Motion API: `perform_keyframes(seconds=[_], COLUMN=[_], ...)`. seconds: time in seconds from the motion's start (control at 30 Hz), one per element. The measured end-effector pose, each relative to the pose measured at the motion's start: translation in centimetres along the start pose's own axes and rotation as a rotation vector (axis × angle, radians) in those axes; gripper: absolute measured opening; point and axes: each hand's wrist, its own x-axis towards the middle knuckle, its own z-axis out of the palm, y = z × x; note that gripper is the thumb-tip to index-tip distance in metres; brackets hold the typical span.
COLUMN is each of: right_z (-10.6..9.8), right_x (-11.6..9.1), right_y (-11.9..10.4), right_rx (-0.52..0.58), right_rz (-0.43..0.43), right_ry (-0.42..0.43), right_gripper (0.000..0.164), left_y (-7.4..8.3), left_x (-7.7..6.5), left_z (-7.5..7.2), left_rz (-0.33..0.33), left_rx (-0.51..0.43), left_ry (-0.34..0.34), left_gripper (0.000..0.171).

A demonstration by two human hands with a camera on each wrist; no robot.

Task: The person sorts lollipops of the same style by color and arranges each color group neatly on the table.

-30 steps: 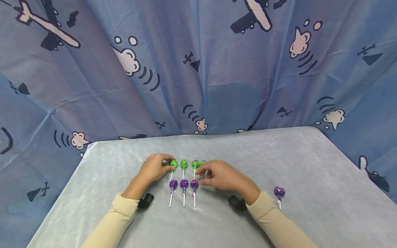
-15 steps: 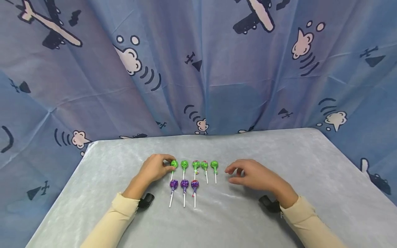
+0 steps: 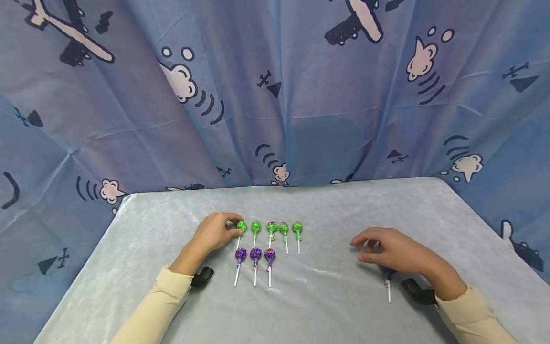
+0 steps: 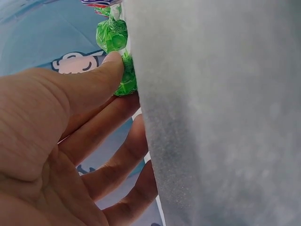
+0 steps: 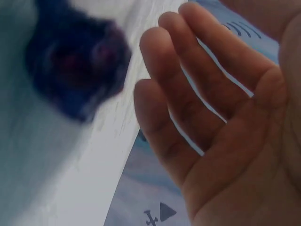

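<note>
My left hand [image 3: 213, 234] pinches the head of the leftmost green lollipop [image 3: 242, 226] between thumb and forefinger. The left wrist view shows the thumb against its green wrapper [image 4: 126, 84]. To its right lie several more green lollipops [image 3: 256, 226] in a row, sticks toward me. Nearer me is a row of three purple lollipops [image 3: 255, 254]. Far to the right, my right hand [image 3: 388, 248] hovers with loosely bent fingers, holding nothing. Under it lies a lone purple lollipop [image 3: 388, 290], its head mostly hidden in the head view. That purple head [image 5: 77, 66] looks blurred in the right wrist view.
A pale grey cloth covers the table [image 3: 326, 301]. Behind it hangs a blue curtain [image 3: 326, 138] printed with planes and clouds. Black cameras [image 3: 202, 277] are strapped to both wrists.
My right hand has moved right, from beside the lollipop rows to over the lone purple lollipop. The left hand has stayed at the leftmost green lollipop.
</note>
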Motion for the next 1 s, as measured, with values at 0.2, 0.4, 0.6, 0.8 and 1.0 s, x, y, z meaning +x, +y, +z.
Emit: perform_keyframes(seconds=[0.2, 0.4, 0.6, 0.8, 1.0], right_z=[-0.9, -2.2, -2.6, -2.7, -2.5], right_x=[-1.2, -2.3, -2.8, -3.0, -3.2], right_y=[0.8, 2.1, 2.6, 3.1, 3.9], right_rx=[0.006, -0.041, -0.048, 0.007, 0.084], right_rz=[0.025, 0.066, 0.053, 0.078, 0.079], right_ry=[-0.039, -0.034, -0.033, -0.093, -0.158], right_gripper=[0.044, 0.044, 0.044, 0.047, 0.043], left_y=[0.1, 0.2, 0.1, -0.1, -0.1], left_x=[0.0, 0.0, 0.0, 0.1, 0.0], left_z=[0.0, 0.1, 0.0, 0.0, 0.1], left_rz=[0.004, -0.002, -0.004, -0.002, 0.001], left_rx=[-0.004, -0.001, 0.000, 0.007, 0.012], left_ry=[-0.006, 0.001, 0.003, 0.008, 0.008], left_gripper=[0.032, 0.032, 0.031, 0.031, 0.032])
